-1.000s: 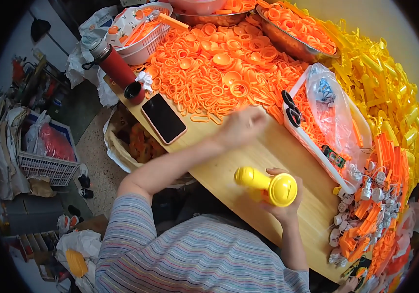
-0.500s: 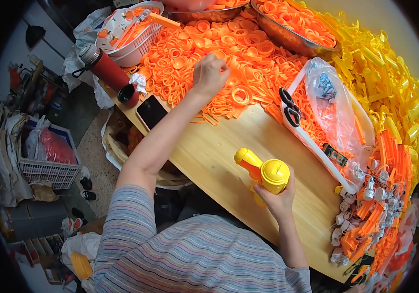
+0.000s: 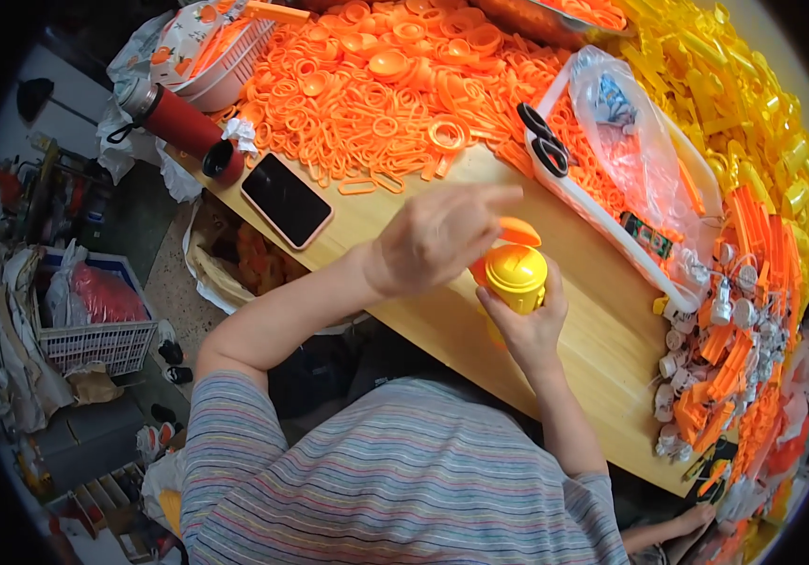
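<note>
1. Gripping a yellow bottle [image 3: 516, 278] from below, my right hand [image 3: 529, 328] holds it upright over the table [image 3: 602, 348], fingers wrapped round its body just under the domed cap.

2. My left hand [image 3: 437, 235] hovers at the bottle's upper left side, fingers loosely curled and the forefinger stretched toward the orange piece [image 3: 517, 231] that shows just behind the cap. Whether the fingers pinch that piece or only cover it, I cannot tell from this angle.

3. Both hands are together at the bottle, the left above and a little left of the right. The bottle's long axis points nearly straight up at the camera, so I see mainly its round cap; the body below is hidden by my right fingers.

4. Ahead of the left hand, well apart, spreads a heap of orange rings [image 3: 376, 104] and caps. A phone [image 3: 286, 200] lies face up to the left of that hand, with a red flask [image 3: 178, 127] on its side beyond it.

5. Ahead and to the right of my right hand sits a white tray [image 3: 602, 221] with scissors [image 3: 544, 146] and a clear bag [image 3: 626, 122]. Yellow parts [image 3: 753, 122] pile up farther right, and small capped pieces [image 3: 715, 311] crowd the table edge to the right.
</note>
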The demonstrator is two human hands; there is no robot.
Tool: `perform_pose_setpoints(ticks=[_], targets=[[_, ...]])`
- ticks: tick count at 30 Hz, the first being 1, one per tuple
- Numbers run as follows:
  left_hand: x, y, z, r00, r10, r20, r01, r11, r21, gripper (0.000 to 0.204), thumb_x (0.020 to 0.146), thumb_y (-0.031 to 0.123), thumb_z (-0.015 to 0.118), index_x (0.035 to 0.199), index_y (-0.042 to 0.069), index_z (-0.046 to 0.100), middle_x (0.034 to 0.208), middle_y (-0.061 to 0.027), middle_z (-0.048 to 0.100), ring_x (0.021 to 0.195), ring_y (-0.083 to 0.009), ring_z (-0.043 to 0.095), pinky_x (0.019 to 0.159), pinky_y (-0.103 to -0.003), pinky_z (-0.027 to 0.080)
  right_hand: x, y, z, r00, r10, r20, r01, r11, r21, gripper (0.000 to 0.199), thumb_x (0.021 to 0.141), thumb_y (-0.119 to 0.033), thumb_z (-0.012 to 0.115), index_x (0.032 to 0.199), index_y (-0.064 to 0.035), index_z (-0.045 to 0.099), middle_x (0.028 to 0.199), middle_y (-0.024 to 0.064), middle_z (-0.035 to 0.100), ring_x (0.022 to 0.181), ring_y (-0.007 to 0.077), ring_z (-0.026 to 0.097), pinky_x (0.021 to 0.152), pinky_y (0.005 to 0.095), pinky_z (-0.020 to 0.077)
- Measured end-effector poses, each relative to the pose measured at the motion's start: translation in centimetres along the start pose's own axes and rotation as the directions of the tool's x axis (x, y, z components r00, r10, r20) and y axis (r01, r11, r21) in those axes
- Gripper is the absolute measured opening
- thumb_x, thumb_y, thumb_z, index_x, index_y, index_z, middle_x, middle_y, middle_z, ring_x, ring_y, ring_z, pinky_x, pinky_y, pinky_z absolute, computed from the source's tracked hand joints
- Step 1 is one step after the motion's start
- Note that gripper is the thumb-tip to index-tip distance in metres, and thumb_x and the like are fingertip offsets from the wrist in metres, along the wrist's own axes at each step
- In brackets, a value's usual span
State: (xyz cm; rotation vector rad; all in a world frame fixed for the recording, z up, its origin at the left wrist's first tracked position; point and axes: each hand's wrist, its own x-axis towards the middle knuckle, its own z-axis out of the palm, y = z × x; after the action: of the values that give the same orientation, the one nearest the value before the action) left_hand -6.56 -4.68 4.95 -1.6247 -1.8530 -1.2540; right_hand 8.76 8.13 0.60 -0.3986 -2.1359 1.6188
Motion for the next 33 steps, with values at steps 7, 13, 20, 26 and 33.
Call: perform_pose_setpoints(ticks=[7,13,20,26,33], targets=[[-1.3,2.6,0.6,0.999,0.037,0.023,-0.029,0.957,-0.289,0.016,0.084,0.006,0.07,0.093,0.001,0.057,0.098,-0.0157,0.067,0.086,-0.0329,0.068,0.073,-0.04,0.055,-0.4,0.9,0.4,0.99,-0.138,-0.008,0.138,0.99,0.033,0.058,0.069,-0.007,0.083,0.12,-0.0011,0.056,0.108,0.0082,0.064,0.097,0.0155,0.062,0.088,0.0319,0.0507],[2.1,2.9,2.9,0.897,-0.376,0.232,0.435,0.845,-0.311,0.032,0.099,0.025,0.054,0.081,-0.001,0.055,0.068,-0.0138,0.049,0.059,-0.0286,0.05,0.056,-0.039,0.041,-0.8,-0.1,1.5,0.949,-0.313,-0.031,0.307,0.944,-0.12,0.06,0.064,-0.013,0.087,0.115,0.0002,0.057,0.091,0.015,0.068,0.08,0.0256,0.069,0.072,0.0335,0.0549],[1.2,3.6,3.4,0.904,-0.268,0.335,0.377,0.868,-0.324,0.037,0.096,0.023,0.056,0.068,0.0,0.056,0.062,-0.0154,0.052,0.059,-0.0364,0.054,0.054,-0.042,0.042,-1.1,-0.2,1.5,0.931,-0.365,0.012,0.363,0.923,-0.125,0.052,0.063,-0.012,0.087,0.104,0.0016,0.06,0.085,0.0138,0.066,0.075,0.0283,0.068,0.066,0.0347,0.0537],[0.5,4.2,2.0,0.952,-0.204,0.23,0.277,0.893,-0.355,0.029,0.092,0.013,0.056,0.066,0.0,0.054,0.06,-0.0148,0.049,0.054,-0.0323,0.051,0.049,-0.04,0.039,-1.3,-0.6,2.2,0.873,-0.485,0.046,0.486,0.859,-0.163,0.051,0.057,-0.014,0.091,0.097,0.0009,0.062,0.082,0.0124,0.064,0.073,0.0291,0.067,0.061,0.0348,0.0522],[0.6,3.6,2.6,0.923,-0.289,0.255,0.366,0.865,-0.343,0.031,0.093,0.017,0.057,0.069,-0.001,0.056,0.063,-0.0155,0.05,0.055,-0.0332,0.052,0.049,-0.04,0.039,-0.6,-1.0,2.2,0.891,-0.454,0.025,0.452,0.879,-0.15,0.049,0.064,-0.013,0.088,0.102,0.0013,0.061,0.084,0.0128,0.065,0.072,0.0268,0.068,0.062,0.033,0.0527]])
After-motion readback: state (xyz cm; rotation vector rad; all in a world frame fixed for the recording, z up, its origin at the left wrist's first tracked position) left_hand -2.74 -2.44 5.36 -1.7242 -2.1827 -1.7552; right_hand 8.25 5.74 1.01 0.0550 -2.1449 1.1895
